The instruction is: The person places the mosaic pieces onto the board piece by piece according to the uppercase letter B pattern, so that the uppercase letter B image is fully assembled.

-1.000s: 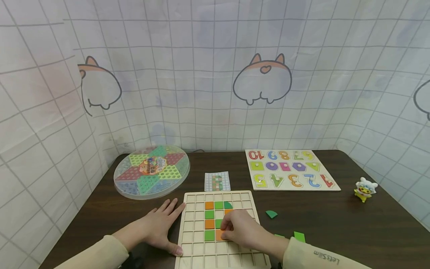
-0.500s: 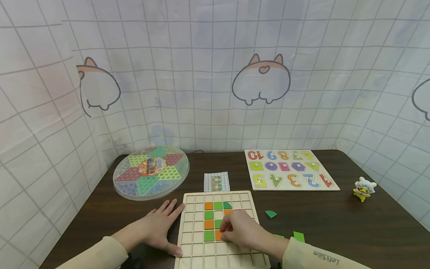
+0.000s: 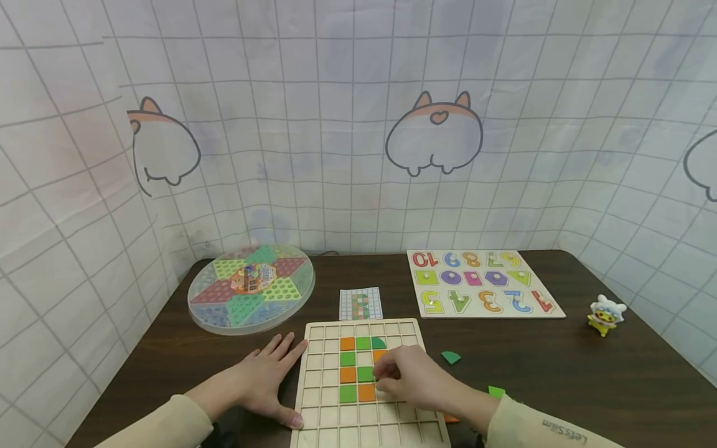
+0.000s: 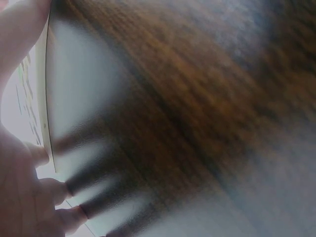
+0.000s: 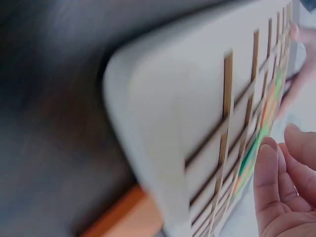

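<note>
Board point(image 3: 348, 414) cut off below, loose orange piece point(image 5: 132, 217) blurred
</note>
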### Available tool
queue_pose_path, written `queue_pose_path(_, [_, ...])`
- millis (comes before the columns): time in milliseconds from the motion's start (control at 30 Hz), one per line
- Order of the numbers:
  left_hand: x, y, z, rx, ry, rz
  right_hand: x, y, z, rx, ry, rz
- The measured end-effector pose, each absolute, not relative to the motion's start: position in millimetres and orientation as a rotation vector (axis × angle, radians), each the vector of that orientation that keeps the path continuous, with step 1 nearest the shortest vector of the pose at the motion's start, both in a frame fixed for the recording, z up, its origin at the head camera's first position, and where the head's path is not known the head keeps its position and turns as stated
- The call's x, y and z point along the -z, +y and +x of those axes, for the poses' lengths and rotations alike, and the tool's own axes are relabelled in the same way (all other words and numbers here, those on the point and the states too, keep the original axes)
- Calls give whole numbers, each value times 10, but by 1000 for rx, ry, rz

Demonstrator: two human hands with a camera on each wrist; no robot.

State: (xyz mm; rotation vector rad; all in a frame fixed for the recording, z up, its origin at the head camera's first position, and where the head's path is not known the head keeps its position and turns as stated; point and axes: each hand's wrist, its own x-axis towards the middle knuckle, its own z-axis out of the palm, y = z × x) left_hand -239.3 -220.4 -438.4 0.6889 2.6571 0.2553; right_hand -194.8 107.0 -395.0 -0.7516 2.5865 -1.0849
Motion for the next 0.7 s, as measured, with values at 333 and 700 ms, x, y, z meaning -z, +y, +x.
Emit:
queue_pose_path(333, [4245, -2151, -2331, -243, 2627, 700, 3825, 1708, -2128, 994, 2818, -593])
queue_pose_path(700, [4299, -2166, -2351, -254, 2644, 682, 3946, 2143, -2292, 864, 2846, -457])
